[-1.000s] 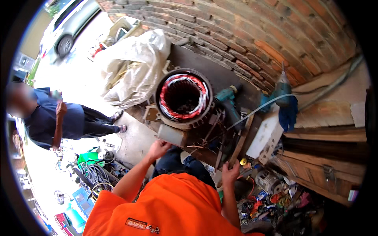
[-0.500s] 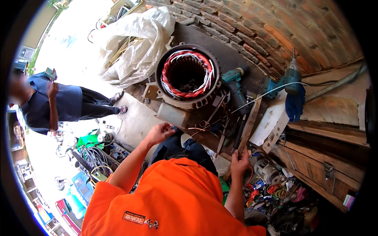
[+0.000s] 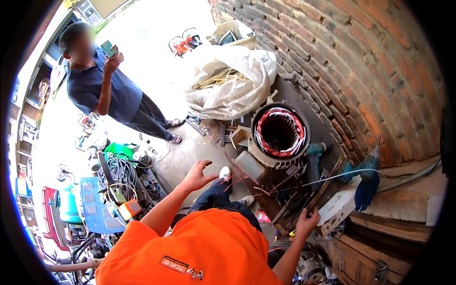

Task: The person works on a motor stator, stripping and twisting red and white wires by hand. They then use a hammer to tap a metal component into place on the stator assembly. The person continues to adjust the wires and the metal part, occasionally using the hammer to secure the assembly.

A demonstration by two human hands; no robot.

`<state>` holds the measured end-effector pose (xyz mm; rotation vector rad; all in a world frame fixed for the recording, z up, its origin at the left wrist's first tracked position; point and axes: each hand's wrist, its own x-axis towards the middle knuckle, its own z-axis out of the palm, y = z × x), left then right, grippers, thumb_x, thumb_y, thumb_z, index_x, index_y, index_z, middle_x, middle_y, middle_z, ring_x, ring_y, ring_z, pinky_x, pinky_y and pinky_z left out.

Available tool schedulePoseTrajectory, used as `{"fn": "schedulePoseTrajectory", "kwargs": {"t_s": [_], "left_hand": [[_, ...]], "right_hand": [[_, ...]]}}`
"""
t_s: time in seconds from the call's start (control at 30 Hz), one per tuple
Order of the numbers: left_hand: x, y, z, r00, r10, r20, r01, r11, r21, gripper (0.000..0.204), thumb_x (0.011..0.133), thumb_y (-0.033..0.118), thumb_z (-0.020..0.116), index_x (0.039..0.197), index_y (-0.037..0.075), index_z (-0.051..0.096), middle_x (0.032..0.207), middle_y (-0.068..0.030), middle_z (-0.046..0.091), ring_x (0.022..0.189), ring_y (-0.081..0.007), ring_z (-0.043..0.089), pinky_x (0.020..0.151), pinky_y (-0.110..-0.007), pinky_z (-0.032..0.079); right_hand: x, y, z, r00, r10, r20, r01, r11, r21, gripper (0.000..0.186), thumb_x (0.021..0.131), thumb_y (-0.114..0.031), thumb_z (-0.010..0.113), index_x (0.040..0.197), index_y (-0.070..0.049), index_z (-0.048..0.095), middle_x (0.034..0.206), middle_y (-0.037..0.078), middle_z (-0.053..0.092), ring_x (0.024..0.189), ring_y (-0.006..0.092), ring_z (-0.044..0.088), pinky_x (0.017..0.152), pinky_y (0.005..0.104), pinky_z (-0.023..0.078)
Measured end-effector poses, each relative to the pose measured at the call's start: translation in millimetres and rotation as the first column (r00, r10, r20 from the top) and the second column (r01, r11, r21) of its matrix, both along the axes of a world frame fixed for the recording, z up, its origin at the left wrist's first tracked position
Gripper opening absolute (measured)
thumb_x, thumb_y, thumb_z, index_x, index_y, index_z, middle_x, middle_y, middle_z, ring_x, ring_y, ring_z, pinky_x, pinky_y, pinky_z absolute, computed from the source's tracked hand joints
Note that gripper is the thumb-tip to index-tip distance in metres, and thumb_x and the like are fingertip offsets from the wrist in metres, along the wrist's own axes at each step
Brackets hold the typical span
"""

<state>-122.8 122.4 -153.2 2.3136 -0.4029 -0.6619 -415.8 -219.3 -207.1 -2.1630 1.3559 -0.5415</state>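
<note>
My left hand [image 3: 198, 176] is raised over the floor, its thumb and fingers apart with nothing in them. At the right edge of the bench, my right hand [image 3: 305, 223] has its fingers loosely curled and apart, beside a wooden strip [image 3: 325, 184] and a small yellow piece [image 3: 292, 233]. I make out nothing held in it. Ahead stands a round motor stator [image 3: 268, 159], with red and white windings [image 3: 260, 135] around its bore. A grey box-shaped cover [image 3: 250, 167] lies at its near left. Scissors [image 3: 267, 189] and other hand tools lie nearer to me.
A teal power drill [image 3: 314, 159] lies right of the stator; another drill [image 3: 368, 166] is farther right with a blue glove [image 3: 365, 194]. A white sack [image 3: 256, 71] sits by the brick wall [image 3: 351, 71]. At left stands a person [image 3: 111, 90] holding a phone-like object, near coiled cables [image 3: 128, 178].
My view has swung left, so the stator and bench appear farther right. My left hand has lifted off from beside my leg and spread its fingers. My right hand has loosened beside the bench edge.
</note>
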Motion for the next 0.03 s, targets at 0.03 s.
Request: {"fn": "schedulePoseTrajectory", "kwargs": {"t_s": [0.03], "left_hand": [[6.4,9.5,-4.6,0.998,0.053,-0.031,-0.053,0.998,-0.013,0.076,0.075,0.050,0.074,0.131,0.005,0.050,0.128,-0.0191,0.051,0.119,-0.0314,0.049,0.101,-0.039,0.040]], "right_hand": [[-2.8,-1.0,-6.5,1.000,0.002,0.003,-0.002,1.000,-0.007,0.049,0.084,-0.019,0.068,0.127,-0.001,0.053,0.109,0.014,0.051,0.089,0.0283,0.054,0.078,0.0408,0.047]]}}
